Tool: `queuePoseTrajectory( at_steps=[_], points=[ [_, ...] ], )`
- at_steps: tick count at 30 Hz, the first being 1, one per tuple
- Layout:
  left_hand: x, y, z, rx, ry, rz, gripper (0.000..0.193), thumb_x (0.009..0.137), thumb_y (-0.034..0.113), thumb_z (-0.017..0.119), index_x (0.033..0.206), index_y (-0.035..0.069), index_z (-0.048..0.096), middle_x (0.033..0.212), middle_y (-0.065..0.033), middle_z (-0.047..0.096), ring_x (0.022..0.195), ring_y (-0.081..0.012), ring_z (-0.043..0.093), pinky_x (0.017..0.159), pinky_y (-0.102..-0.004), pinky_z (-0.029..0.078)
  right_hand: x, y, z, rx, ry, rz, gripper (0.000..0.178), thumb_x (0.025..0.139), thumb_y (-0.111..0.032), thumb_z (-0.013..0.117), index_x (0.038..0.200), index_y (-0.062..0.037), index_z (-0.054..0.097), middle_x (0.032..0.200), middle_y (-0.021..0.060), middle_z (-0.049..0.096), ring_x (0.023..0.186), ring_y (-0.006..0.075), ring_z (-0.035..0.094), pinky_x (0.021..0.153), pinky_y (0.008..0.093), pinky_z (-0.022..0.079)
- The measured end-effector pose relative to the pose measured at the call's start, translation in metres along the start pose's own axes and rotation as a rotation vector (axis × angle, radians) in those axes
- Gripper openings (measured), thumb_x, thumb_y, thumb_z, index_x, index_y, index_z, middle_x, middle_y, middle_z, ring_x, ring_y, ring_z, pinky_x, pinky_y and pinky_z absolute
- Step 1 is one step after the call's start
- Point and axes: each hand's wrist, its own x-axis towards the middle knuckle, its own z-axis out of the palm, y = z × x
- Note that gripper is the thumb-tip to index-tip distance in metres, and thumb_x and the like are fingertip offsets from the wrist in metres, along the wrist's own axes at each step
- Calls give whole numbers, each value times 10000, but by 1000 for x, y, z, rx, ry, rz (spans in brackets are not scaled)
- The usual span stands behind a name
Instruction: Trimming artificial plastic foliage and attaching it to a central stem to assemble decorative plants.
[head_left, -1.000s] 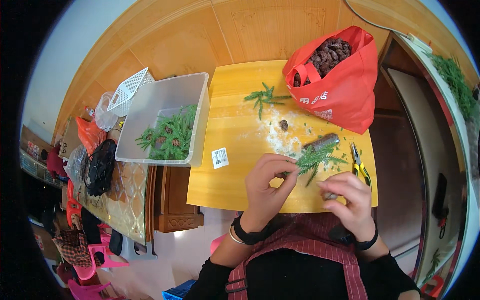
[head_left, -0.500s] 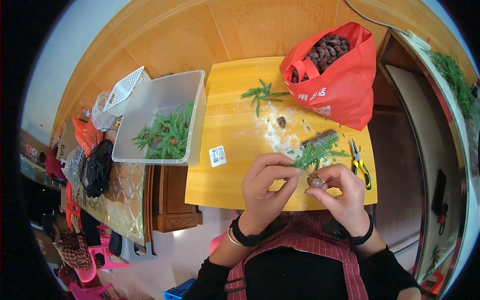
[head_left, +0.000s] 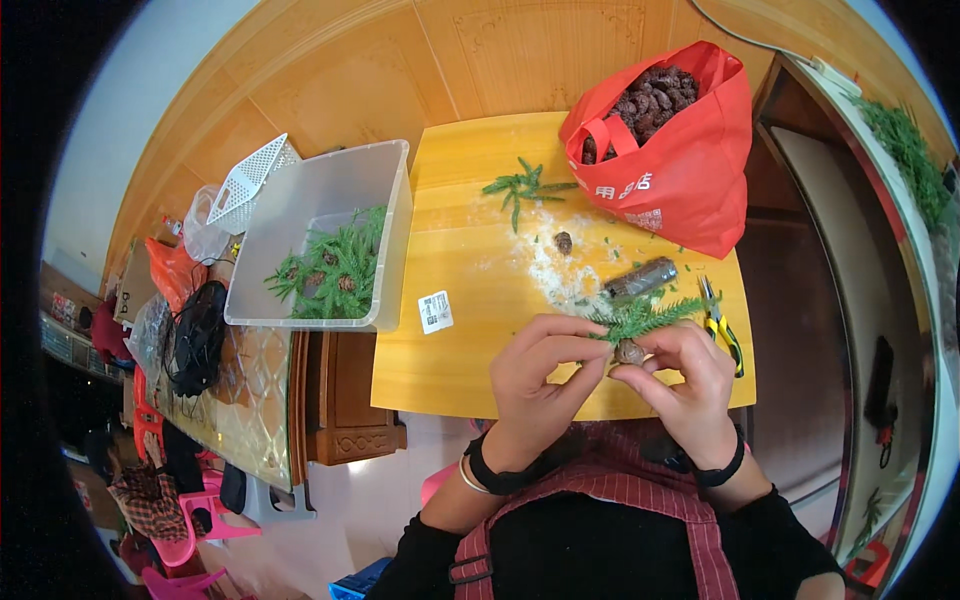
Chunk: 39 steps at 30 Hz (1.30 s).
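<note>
Over the near part of the yellow table, my left hand pinches the stem end of a green evergreen sprig. My right hand is closed around a small brown pine cone, held right up against the sprig. The fingers partly hide where cone and stem meet. Just beyond my hands lies a dark, plastic-wrapped roll. Right of it rest pliers with yellow and black handles. Another pine cone and a loose sprig lie farther back on the table.
A red bag full of pine cones stands at the back right. Left of the table, a clear plastic bin holds sprigs with cones. White powder and a white label lie on the tabletop. Pink stools and a person are at the lower left.
The sprig has swung down and to the right, its stem now lying against the cone. My left hand has shifted slightly right, and more of the wrapped roll shows.
</note>
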Motion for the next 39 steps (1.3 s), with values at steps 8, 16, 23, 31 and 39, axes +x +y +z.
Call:
queuePoseTrajectory(
  at_steps=[8, 16, 23, 31, 39],
  points=[
    [5, 3, 0, -44, -20, -71, 170, 685, -111, 637, 814, -4, 611, 857, -115, 602, 800, -169, 587, 675, -233, 459, -2, -1, 7, 43, 118, -32, 280, 660, 26, 733, 880, 29, 559, 846, 85, 553, 734, 129, 599, 602, 217, 525],
    [10, 2, -1, -107, -57, -108, 149, 677, -76, 647, 811, -13, 631, 843, -109, 609, 787, -165, 585, 688, -246, 457, -2, 0, 6, 87, 80, -4, 260, 663, 39, 727, 856, 32, 554, 853, 99, 592, 743, 130, 603, 618, 215, 521],
    [4, -3, -3, -131, -75, -64, 200, 680, -66, 665, 867, -7, 630, 881, -113, 606, 829, -168, 583, 731, -254, 453, 1, 1, 7, 56, 107, -45, 216, 672, -24, 733, 820, 9, 580, 825, 96, 621, 680, 132, 612, 566, 219, 517],
    [0, -10, -9, -237, -132, -161, 287, 658, -19, 742, 912, -2, 610, 951, -107, 587, 870, -163, 563, 768, -265, 449, 1, -1, 9, 153, 67, 6, 204, 688, 26, 703, 836, 19, 562, 876, 128, 606, 740, 165, 629, 609, 235, 551],
    [3, -7, -16, -72, -174, 22, 286, 634, 17, 770, 876, 14, 617, 889, -105, 612, 777, -173, 601, 664, -268, 482, -1, -1, 4, 280, -90, 18, 327, 712, 101, 659, 931, 19, 430, 972, 159, 549, 832, 165, 602, 683, 245, 530]
  ],
)
